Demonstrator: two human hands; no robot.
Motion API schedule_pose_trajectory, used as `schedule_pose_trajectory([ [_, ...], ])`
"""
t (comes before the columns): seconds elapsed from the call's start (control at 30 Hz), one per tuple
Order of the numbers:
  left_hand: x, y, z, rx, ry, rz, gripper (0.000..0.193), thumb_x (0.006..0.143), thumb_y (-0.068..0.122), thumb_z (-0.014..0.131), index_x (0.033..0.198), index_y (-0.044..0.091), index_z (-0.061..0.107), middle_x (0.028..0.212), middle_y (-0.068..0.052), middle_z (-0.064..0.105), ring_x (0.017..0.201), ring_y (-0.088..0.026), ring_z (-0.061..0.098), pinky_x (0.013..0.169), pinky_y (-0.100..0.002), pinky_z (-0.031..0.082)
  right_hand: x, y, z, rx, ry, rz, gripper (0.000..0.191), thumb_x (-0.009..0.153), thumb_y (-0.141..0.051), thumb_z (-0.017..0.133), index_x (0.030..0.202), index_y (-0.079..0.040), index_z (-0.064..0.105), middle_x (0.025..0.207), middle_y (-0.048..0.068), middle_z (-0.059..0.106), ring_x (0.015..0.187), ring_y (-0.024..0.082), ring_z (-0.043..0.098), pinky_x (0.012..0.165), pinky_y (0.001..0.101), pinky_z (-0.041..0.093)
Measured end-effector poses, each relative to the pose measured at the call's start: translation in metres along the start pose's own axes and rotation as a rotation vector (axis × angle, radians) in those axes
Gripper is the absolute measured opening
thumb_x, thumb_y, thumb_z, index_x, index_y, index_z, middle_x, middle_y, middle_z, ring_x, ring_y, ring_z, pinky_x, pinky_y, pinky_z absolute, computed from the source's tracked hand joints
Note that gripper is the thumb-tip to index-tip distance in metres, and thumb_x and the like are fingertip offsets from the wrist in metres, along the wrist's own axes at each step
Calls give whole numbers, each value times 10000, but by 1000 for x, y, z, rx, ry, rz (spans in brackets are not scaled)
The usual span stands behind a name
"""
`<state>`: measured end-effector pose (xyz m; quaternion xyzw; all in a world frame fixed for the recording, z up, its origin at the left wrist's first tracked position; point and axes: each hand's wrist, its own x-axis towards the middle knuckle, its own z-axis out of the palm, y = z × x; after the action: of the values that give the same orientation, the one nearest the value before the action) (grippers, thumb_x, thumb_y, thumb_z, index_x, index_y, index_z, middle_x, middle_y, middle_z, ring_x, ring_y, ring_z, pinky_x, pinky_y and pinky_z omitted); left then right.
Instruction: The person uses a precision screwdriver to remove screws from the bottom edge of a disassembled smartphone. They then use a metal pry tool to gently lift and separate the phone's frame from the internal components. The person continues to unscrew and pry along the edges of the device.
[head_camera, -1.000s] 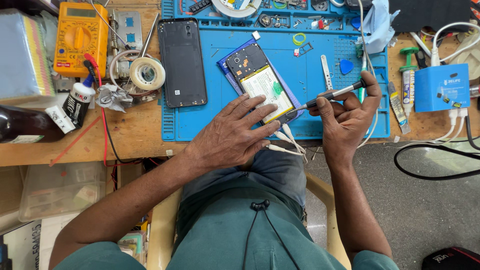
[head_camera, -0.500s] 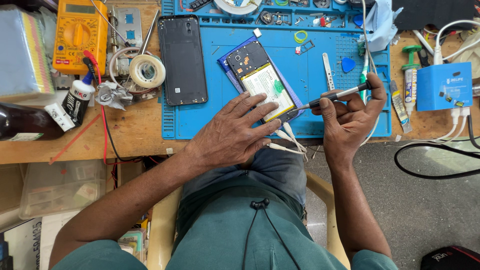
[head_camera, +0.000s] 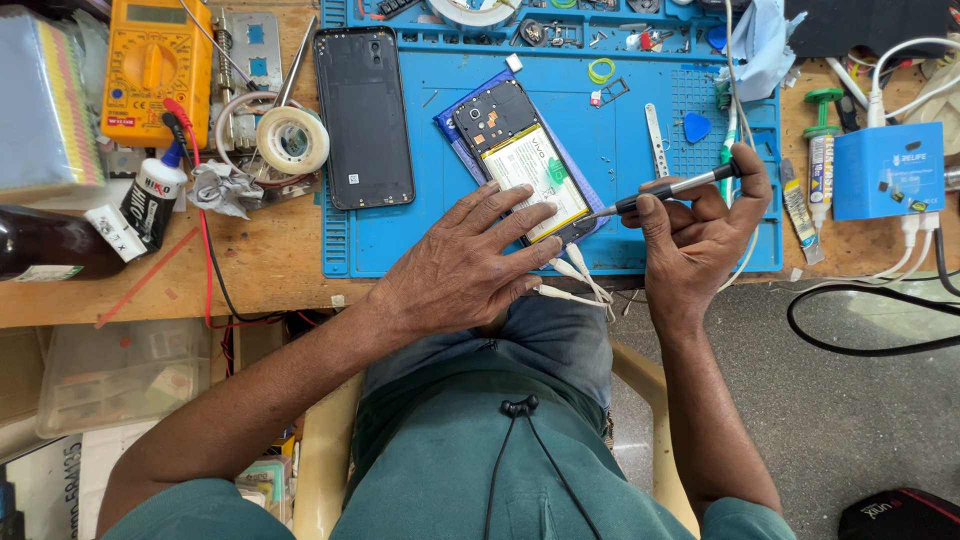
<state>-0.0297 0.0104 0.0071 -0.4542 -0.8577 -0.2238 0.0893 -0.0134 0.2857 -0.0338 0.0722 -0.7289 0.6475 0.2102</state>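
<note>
An opened phone (head_camera: 515, 155) with its battery showing lies tilted on a blue work mat (head_camera: 620, 210). My left hand (head_camera: 465, 265) rests flat on the phone's near end, fingers spread across the battery. My right hand (head_camera: 700, 225) grips a thin screwdriver (head_camera: 675, 188) like a pen, with its tip at the phone's lower right edge. The black back cover (head_camera: 363, 115) lies on the mat to the left of the phone.
A yellow multimeter (head_camera: 155, 65), a tape roll (head_camera: 292, 140) and a glue bottle (head_camera: 150, 200) sit on the wooden bench at left. A blue box (head_camera: 888, 170) with white cables stands at right. Tweezers (head_camera: 655, 140), a blue pick (head_camera: 696, 127) and small parts lie on the mat.
</note>
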Motion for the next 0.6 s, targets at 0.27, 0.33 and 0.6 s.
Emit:
schedule_pose_trajectory([
  [0.27,0,0,4,-4,2,-2,446,970,353,662,1375,169,617,1500,-103,515,1449,-320,413,1224,-530,324,-8,5,-5,-74,-6,-60,716,1193,15,716,1611,-117,150,1161,178,704,1017,204,765,886,319,687],
  [0.33,0,0,5,-7,5,-2,444,975,356,662,1375,168,615,1497,-107,516,1447,-320,414,1225,-531,324,-10,7,-7,-102,-15,-94,726,1196,10,716,1612,-129,136,1168,174,691,1028,200,761,907,312,685],
  [0.6,0,0,3,-11,12,5,455,973,353,665,1383,164,608,1493,-110,518,1447,-322,420,1221,-530,331,-7,-5,-4,-347,-91,-293,738,1121,38,733,1566,-170,182,1212,202,669,1054,212,732,884,285,653],
])
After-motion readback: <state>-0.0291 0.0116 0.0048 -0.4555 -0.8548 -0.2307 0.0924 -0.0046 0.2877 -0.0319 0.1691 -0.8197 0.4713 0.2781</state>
